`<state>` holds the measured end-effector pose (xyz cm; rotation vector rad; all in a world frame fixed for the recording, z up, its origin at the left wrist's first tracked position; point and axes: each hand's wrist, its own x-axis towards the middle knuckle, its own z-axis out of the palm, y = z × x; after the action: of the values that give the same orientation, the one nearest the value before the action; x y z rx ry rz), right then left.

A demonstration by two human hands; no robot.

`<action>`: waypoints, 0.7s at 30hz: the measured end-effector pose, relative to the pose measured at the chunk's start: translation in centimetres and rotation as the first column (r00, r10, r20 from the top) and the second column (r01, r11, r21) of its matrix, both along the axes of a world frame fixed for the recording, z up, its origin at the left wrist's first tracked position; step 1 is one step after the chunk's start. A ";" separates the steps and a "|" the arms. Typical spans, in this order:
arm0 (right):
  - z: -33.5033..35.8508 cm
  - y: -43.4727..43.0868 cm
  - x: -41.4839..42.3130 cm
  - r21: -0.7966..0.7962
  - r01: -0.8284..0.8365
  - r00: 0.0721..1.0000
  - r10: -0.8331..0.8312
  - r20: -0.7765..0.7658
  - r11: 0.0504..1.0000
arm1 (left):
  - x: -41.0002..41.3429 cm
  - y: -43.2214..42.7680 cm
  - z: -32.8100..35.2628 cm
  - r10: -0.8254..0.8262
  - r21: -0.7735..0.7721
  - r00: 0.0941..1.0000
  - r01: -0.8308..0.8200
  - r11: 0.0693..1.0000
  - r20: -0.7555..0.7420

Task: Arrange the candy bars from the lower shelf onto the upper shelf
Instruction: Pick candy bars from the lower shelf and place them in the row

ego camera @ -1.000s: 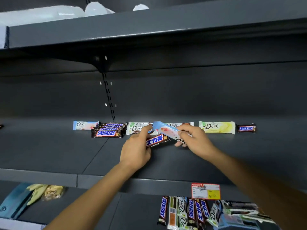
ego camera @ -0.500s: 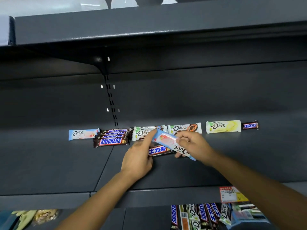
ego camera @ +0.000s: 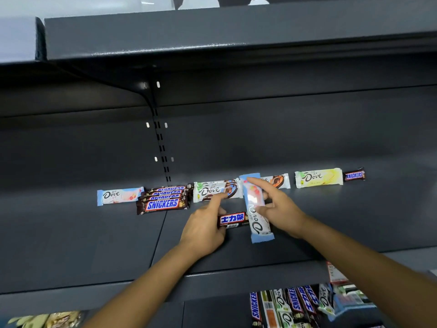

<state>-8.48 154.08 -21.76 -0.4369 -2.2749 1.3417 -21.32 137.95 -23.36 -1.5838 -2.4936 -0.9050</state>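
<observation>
Reckoning from the gap between my two hands, the upper shelf [ego camera: 71, 233] carries a row of bars along its back wall. Out at ten o'clock lies the far-left Dove bar [ego camera: 120, 196], pale blue at both ends, flat and lengthwise. Just beside it to the right sits a Snickers stack [ego camera: 163, 202], several brown bars overlapping one behind another. At eleven o'clock come the white Dove bars [ego camera: 212, 191], and my outstretched left forefinger touches their front edge. My left hand [ego camera: 203, 229] sits at eight o'clock, thumb and curled fingers gripping the left end of the dark bar [ego camera: 233, 220] with Chinese lettering, which lies crosswise in front of the row. Its right end is crossed by the blue-ended Dove bar [ego camera: 256, 209], which points from twelve to six o'clock, far end over the back row, near end towards me. My right hand [ego camera: 282, 210], at three o'clock, pinches that bar about its middle, forefinger laid along its far half. Behind those fingers shows a brown-printed Dove bar [ego camera: 277, 181]. At two o'clock lie the yellow Dove bar [ego camera: 318, 177] and, just beside its right end, a small Snickers bar [ego camera: 354, 175]. At five o'clock, on the lower shelf [ego camera: 208, 316], more candy bars [ego camera: 293, 304] are packed side by side under a price tag [ego camera: 335, 272].
</observation>
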 end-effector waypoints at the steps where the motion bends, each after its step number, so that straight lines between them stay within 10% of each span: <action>1: 0.0 -0.1 -0.1 -0.018 0.007 1.000 -0.007 -0.018 1.000 | -0.2 -0.1 -0.1 -0.012 -0.010 1.000 0.012 1.000 0.025; 13: 0.0 -0.9 -1.3 -0.241 0.043 0.992 -0.070 -0.106 0.970 | -0.9 0.6 -0.4 -0.087 -0.130 0.992 0.099 0.987 0.096; 21: 0.8 -0.2 -2.7 -0.228 0.038 0.991 -0.067 -0.120 0.973 | 0.5 2.5 1.9 -0.001 0.141 0.995 -0.013 0.990 0.102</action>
<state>-11.19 153.90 -20.99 -0.4683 -2.0032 1.5619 -20.82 140.42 -21.44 -1.5221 -2.4349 -1.1623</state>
